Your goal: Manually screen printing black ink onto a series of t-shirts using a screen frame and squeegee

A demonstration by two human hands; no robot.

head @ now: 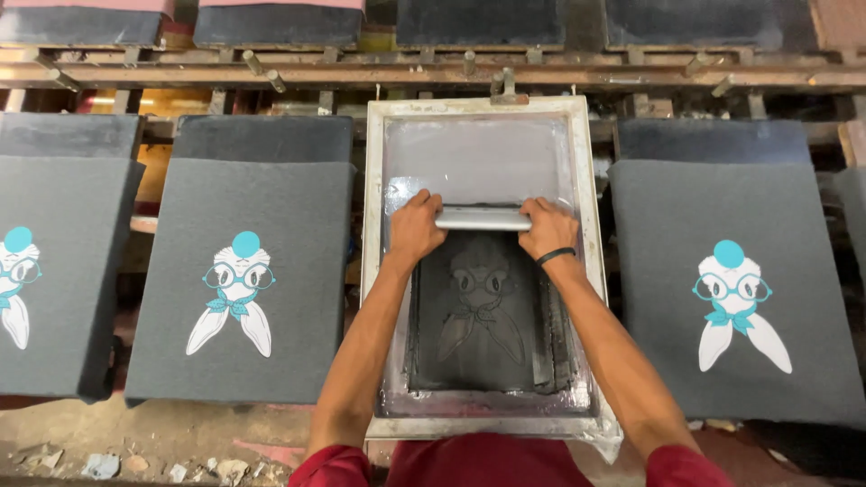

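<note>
1. A metal-framed printing screen [483,271] is laid flat in the middle of the view, between grey cloth panels spread on boards to either side.
2. A grey panel [244,280] with a white, long-eared cartoon figure in teal glasses and a teal cap is seen just left of the screen; a like panel [735,289] lies just right of it, and a third [45,271] is cut off at the far left edge.
3. A rusty wooden and metal rail [433,72] is run across the top, with further dark boards beyond it; a dirty floor [135,451] strewn with small stones is seen at the lower left.
4. Nothing is set between the hands and the screen; the same figure is seen faintly through the dark mesh below the hands.
5. A squeegee [483,218] with a pale grey handle is held on the mesh in the upper half of the screen, its long axis running left to right, across the frame's length.
6. The left hand [415,225] is closed around the squeegee's left end, fingers curled over the top.
7. The right hand [548,227] is closed around the right end in the same way, a black band [556,255] being worn on its wrist.
8. Both forearms are stretched forward from red sleeves [505,464], angled inward toward the handle.
</note>
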